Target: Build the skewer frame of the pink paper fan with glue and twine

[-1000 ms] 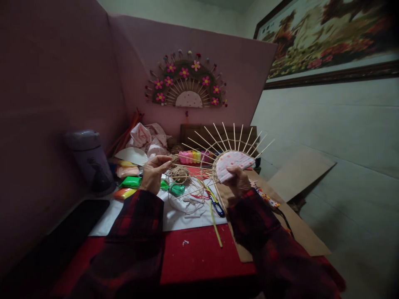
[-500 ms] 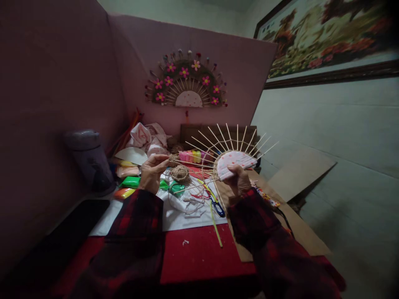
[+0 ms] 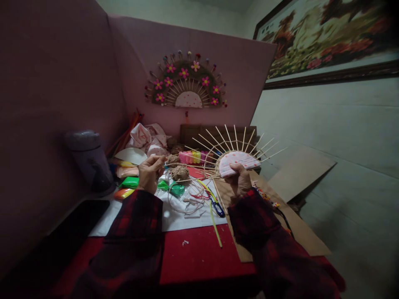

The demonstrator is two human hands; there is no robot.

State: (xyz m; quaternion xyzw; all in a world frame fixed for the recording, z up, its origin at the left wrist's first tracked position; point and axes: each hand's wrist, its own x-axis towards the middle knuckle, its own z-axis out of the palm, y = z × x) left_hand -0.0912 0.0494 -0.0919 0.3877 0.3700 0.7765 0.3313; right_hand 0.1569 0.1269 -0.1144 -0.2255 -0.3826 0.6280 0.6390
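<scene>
My right hand (image 3: 241,179) grips a half-made fan by its half-round, pink-and-white spotted base (image 3: 238,162), thumb on the front face. Thin wooden sticks (image 3: 236,137) spread from the base, and a line of twine (image 3: 218,144) runs across them in an arc. To the left, my left hand (image 3: 150,172) is closed in a pinch on twine, held out near the tips of the fan's left sticks. Its fingertips partly hide the strand. Just beyond that hand, a ball of twine (image 3: 180,172) rests on the table.
Scissors (image 3: 218,207) with blue handles and a yellow strip (image 3: 216,226) lie on white paper. Colored clay packs (image 3: 129,182) and a tumbler (image 3: 90,162) stand left. Brown cardboard (image 3: 299,236) lies right. A finished flowered fan (image 3: 183,74) hangs on the pink panel.
The fan has turned slightly clockwise and shifted a little right in my right hand. My left hand has moved slightly left, its fingertips drawing back from the fan.
</scene>
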